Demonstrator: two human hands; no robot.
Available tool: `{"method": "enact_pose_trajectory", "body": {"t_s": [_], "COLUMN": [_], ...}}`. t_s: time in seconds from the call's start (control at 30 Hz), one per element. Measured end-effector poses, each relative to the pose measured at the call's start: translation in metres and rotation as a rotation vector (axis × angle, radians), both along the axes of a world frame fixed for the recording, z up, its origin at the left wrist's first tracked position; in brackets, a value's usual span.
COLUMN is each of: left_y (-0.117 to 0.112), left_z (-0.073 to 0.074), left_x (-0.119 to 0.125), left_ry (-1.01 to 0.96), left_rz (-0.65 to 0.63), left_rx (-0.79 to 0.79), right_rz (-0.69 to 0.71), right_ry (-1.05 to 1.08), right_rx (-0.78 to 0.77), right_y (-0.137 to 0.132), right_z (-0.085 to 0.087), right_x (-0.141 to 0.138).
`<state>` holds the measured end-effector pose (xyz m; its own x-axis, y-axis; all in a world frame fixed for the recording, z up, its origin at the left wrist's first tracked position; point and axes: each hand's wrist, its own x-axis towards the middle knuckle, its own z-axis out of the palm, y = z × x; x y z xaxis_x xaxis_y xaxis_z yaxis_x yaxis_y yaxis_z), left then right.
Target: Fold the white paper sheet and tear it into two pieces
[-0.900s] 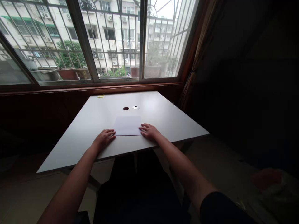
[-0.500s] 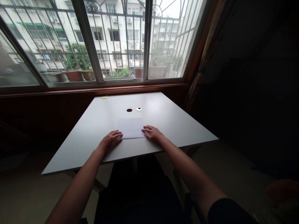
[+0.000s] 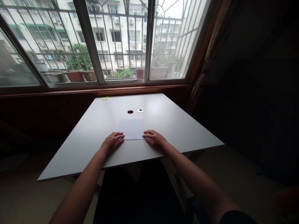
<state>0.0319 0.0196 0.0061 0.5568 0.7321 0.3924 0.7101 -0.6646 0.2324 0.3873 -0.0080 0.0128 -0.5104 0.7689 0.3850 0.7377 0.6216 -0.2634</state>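
Observation:
A pale sheet of paper [image 3: 132, 129] lies flat on the white table [image 3: 79, 149], its near edge a little way in from the table's front edge. My left hand [image 3: 113, 142] rests palm down at the paper's near left corner, fingers stretched out over it. At the near right corner lies my right hand [image 3: 154, 138], also palm down, with its fingertips on the paper and the fingers extended. Neither hand is closed round anything. Both corners under the fingers are partly hidden.
Beyond the paper the tabletop has a dark round hole [image 3: 130, 112] and, beside it, a white ring-shaped cover [image 3: 140, 111]. A small yellow slip [image 3: 105, 98] lies at the far left edge. Behind the table is a barred window [image 3: 123, 46], with a curtain [image 3: 203, 68] to its right.
The whole view has shifted slightly. My right hand sits slightly lower along the paper's right side, nearer its near corner. My left hand and the paper keep about the same places.

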Motion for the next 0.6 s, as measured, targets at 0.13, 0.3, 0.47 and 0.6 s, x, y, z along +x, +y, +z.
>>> {"method": "enact_pose_trajectory", "body": {"t_s": [0.13,0.3,0.47,0.6], "left_y": [0.0,-0.001,-0.001,-0.001], "left_z": [-0.002,-0.002,-0.002,-0.002], "left_x": [0.0,0.0,0.0,0.0], "left_ry": [0.008,0.009,0.017,0.027], "left_rz": [0.004,0.007,0.011,0.013], "left_rx": [0.008,0.016,0.01,0.015], "right_rz": [0.014,0.013,0.009,-0.009], "right_ry": [0.014,0.004,0.028,0.097], "right_rx": [0.028,0.034,0.042,0.038], "right_y": [-0.005,-0.009,-0.011,-0.013], "right_z": [-0.001,0.002,0.003,0.005], "right_x": [-0.002,-0.004,-0.004,-0.004]}}
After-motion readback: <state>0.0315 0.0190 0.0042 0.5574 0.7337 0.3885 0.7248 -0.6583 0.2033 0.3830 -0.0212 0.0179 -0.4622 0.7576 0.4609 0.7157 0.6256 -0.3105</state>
